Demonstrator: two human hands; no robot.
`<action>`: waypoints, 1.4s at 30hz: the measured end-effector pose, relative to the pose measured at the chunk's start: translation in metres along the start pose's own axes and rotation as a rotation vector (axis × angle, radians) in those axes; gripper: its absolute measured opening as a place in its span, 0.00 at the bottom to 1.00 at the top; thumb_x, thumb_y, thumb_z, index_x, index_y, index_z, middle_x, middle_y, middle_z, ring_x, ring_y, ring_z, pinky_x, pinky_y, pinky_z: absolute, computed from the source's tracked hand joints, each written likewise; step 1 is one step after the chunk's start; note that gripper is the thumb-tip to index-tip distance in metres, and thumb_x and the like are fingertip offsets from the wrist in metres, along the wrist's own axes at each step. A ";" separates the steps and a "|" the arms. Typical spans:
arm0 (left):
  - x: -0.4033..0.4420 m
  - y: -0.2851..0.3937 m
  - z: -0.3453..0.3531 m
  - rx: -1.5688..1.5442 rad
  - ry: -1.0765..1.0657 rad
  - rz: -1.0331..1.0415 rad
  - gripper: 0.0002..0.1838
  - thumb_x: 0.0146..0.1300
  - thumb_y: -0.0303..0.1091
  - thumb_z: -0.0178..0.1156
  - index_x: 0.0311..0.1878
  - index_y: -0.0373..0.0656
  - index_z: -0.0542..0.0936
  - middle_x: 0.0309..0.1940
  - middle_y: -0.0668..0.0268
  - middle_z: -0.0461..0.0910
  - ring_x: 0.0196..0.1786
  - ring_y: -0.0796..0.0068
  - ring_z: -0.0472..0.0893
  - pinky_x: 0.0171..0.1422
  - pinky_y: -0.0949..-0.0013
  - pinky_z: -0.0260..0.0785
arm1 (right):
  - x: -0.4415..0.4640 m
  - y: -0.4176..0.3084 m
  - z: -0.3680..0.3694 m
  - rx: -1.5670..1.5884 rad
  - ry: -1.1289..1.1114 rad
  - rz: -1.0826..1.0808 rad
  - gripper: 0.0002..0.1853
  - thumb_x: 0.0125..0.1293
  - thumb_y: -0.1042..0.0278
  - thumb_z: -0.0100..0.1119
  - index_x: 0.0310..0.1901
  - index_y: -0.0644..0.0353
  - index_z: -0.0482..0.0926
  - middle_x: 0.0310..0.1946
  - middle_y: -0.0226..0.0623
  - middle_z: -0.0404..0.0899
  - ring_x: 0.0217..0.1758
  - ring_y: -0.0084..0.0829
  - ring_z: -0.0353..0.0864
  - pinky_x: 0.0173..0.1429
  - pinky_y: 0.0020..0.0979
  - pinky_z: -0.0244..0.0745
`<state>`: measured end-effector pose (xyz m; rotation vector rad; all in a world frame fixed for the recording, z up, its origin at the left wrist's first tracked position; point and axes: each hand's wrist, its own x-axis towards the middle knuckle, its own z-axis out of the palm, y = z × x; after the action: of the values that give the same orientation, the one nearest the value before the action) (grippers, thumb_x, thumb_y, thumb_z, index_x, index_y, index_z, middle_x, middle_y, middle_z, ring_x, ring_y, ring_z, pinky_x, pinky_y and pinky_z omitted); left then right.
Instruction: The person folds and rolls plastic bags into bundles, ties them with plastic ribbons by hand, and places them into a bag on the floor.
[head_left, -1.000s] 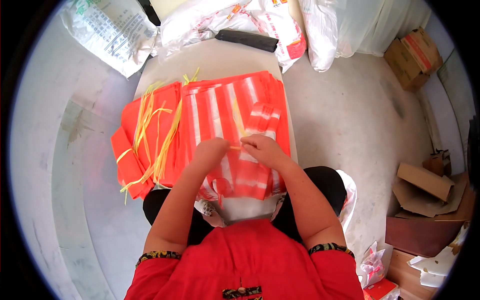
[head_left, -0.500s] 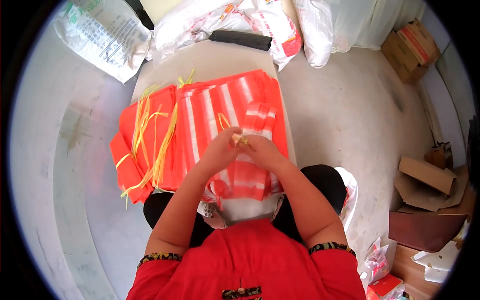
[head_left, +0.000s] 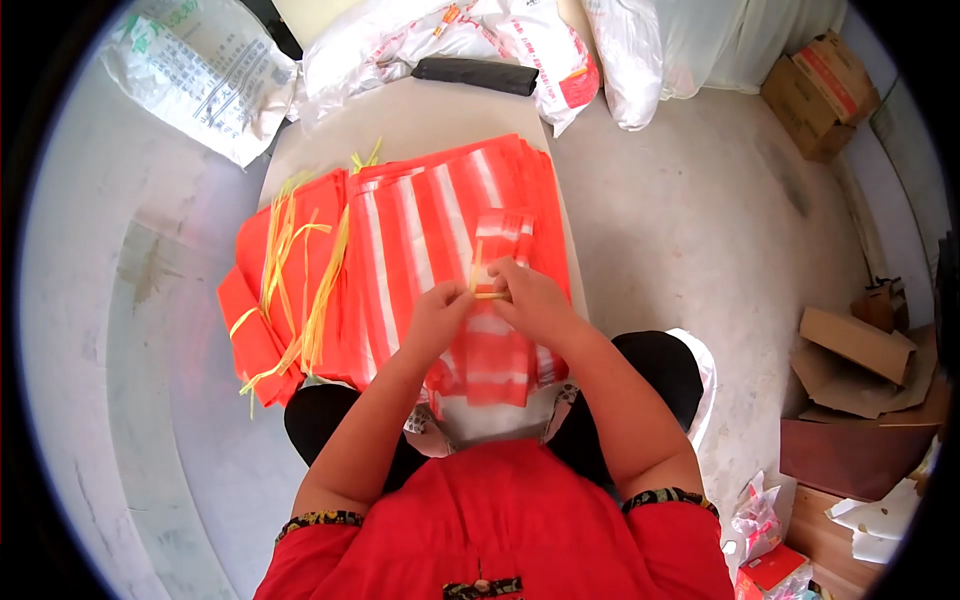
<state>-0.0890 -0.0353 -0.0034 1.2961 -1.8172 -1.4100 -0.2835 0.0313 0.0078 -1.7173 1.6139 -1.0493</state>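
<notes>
A narrow folded bundle of red-and-white striped plastic bags [head_left: 492,360] lies on a wider stack of the same striped bags [head_left: 400,230]. Above the bundle's middle, my left hand [head_left: 438,318] and my right hand [head_left: 540,302] are close together, a short gap between them. A yellow plastic strip [head_left: 489,296] runs across that gap, its ends pinched in the fingers of both hands. One strand of it points up past the fingertips. Whether the strip passes under the bundle is hidden.
Left of the stack are folded red bags [head_left: 250,330] with loose yellow strips [head_left: 322,300] draped over them. A black roll [head_left: 475,75] and white printed sacks [head_left: 550,60] sit at the table's far end. Cardboard boxes [head_left: 855,355] stand on the right.
My hands have moved slightly apart, so the yellow strip now shows stretched between them. Before, the fingers met over the bundle. The camera view has shifted slightly.
</notes>
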 end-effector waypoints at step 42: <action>-0.006 0.014 -0.016 0.632 0.038 0.236 0.17 0.66 0.41 0.74 0.33 0.34 0.84 0.30 0.56 0.80 0.34 0.60 0.80 0.38 0.59 0.72 | -0.022 0.005 -0.017 -0.269 0.002 -0.149 0.09 0.68 0.65 0.62 0.33 0.59 0.85 0.34 0.40 0.82 0.42 0.44 0.82 0.48 0.46 0.79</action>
<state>-0.0784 -0.0372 0.0164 1.3097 -2.4017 -0.6970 -0.2997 0.0542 0.0089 -2.0401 1.7127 -0.9342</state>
